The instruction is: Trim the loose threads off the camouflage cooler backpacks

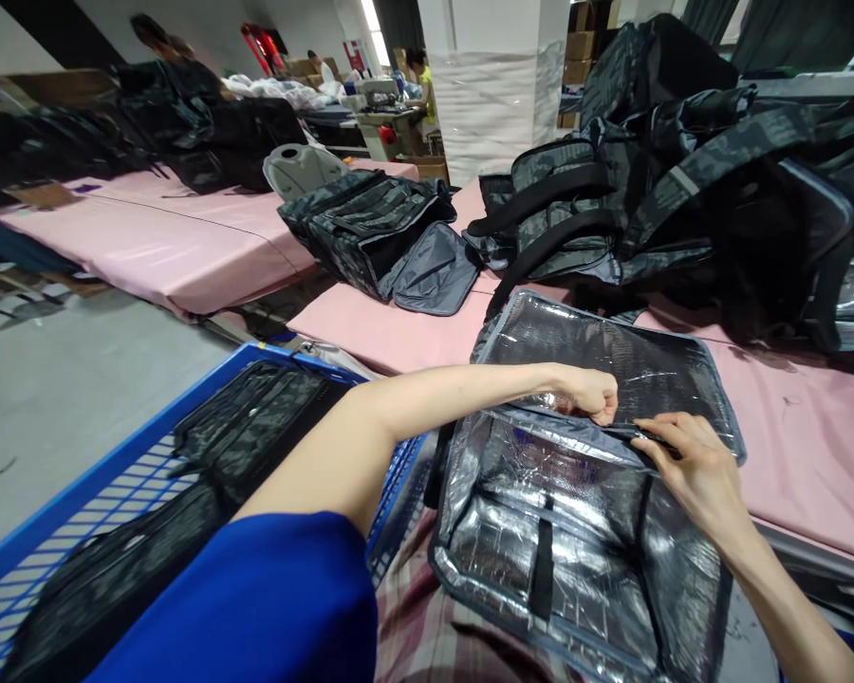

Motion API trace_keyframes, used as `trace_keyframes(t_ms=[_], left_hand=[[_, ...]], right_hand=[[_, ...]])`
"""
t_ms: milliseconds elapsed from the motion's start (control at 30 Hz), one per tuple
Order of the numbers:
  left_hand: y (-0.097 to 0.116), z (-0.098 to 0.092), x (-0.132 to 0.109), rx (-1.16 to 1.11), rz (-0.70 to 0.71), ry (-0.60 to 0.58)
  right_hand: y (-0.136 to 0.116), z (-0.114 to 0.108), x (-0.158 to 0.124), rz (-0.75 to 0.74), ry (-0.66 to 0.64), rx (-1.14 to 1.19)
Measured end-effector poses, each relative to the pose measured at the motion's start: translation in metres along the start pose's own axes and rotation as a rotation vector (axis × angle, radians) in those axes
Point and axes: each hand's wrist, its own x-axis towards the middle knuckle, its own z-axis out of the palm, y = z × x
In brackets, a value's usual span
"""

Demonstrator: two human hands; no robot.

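An open insulated bag (555,531) with a silver foil lining rests on my lap, its lid (612,356) folded back onto the pink table. My left hand (589,392) is closed in a pinch on the grey rim of the bag at the hinge of the lid. My right hand (690,465) is beside it, fingers pressed together on the same rim, holding a thin dark thing that I cannot make out. A black strap (543,560) runs down the inside wall of the bag.
A blue wire cart (114,474) at my left holds dark camouflage bags. On the pink table (804,446) lie an open camouflage bag (384,232) and a pile of dark bags (683,161). People work at tables farther back. A white pillar (498,85) stands behind.
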Motion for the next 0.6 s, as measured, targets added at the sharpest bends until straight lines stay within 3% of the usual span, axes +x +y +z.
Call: trace_keyframes(t_ms=[100,233,300,367,433,500,600], left_hand=[[0.001,0.002,0.003,0.023,0.018,0.017],[0.002,-0.001,-0.011,0.199,0.059,0.122],[0.000,-0.004,-0.036,0.347,0.098,0.253],[-0.007,0.000,-0.068,0.461,0.088,0.464],[-0.021,0.011,-0.099,0.499,0.003,0.649],[-0.038,0.029,-0.120,0.490,-0.069,0.733],[-0.059,0.059,-0.126,0.430,-0.106,0.839]], right_hand=[[0.003,0.003,0.000,-0.007,-0.014,0.009],[0.007,0.000,0.000,0.216,0.031,0.243],[0.004,-0.006,-0.003,0.321,0.027,0.317],[-0.003,-0.011,-0.007,0.373,0.013,0.329],[-0.012,-0.010,-0.010,0.369,0.012,0.337],[-0.022,-0.003,-0.008,0.319,-0.009,0.344],[-0.038,0.015,0.003,0.205,-0.071,0.311]])
